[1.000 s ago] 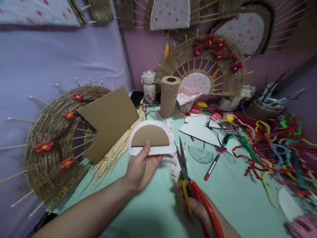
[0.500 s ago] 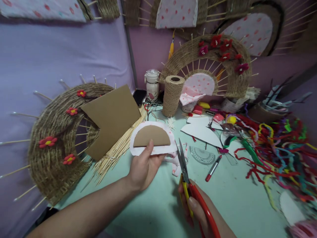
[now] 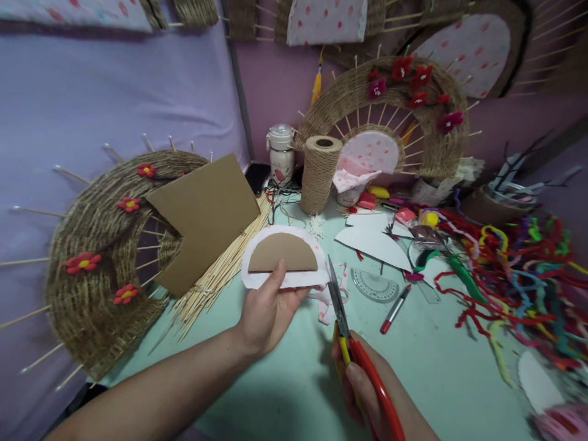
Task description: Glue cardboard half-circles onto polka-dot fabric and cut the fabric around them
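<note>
My left hand (image 3: 271,306) grips a half-round cardboard piece (image 3: 280,250) together with a larger half-round of white fabric (image 3: 249,278), which shows as a border all round it. The thumb presses on the cardboard's straight edge; the other fingers are underneath. In my right hand (image 3: 367,380) are scissors (image 3: 339,303) with red and yellow handles, blades pointing up and nearly closed. Their tips are beside the fabric's right corner; I cannot tell if they touch it. Dotted fabric scraps (image 3: 326,309) lie on the table behind the blades.
A twine roll (image 3: 320,174) and a lidded jar (image 3: 281,156) stand at the back. Woven twine arches (image 3: 96,245) and folded cardboard (image 3: 206,214) are left, near thin sticks (image 3: 220,275). Rightward lie a protractor (image 3: 374,286), a marker (image 3: 395,310) and tangled pipe cleaners (image 3: 509,294).
The scissor blades have come closer together, and the scissors have shifted slightly left. My left hand holds the cardboard and fabric almost still. The whole view has moved a little.
</note>
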`<state>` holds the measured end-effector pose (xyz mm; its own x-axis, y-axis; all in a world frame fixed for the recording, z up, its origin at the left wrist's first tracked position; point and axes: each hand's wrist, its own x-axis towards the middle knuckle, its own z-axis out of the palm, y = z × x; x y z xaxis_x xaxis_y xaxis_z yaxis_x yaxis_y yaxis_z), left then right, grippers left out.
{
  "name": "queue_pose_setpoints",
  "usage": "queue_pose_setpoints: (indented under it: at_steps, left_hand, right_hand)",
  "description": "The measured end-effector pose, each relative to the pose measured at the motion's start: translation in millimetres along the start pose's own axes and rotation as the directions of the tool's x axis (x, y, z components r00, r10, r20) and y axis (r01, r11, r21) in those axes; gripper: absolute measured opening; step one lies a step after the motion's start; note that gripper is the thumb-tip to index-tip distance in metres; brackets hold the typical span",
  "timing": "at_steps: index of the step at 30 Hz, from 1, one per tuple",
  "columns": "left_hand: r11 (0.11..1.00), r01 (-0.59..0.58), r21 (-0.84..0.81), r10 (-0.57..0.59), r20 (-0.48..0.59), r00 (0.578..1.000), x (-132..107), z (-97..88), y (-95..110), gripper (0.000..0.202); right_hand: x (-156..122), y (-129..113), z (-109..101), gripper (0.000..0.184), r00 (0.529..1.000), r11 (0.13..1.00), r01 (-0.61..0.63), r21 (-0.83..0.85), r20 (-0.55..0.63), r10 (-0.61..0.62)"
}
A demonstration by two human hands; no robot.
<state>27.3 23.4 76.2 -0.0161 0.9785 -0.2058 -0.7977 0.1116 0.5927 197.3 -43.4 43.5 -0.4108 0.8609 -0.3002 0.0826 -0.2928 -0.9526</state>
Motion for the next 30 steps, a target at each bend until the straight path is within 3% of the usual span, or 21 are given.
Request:
queue_pose_setpoints:
  at_steps: [30]
  left_hand:
    - [1.0, -0.007, -0.001, 0.007, 0.012, 1.0, 0.5, -1.4, 0.6, 0.046]
  right_hand:
    - [-1.5, 5.9, 0.6, 0.048, 0.987, 0.991, -0.134, 0.007, -0.086, 0.134]
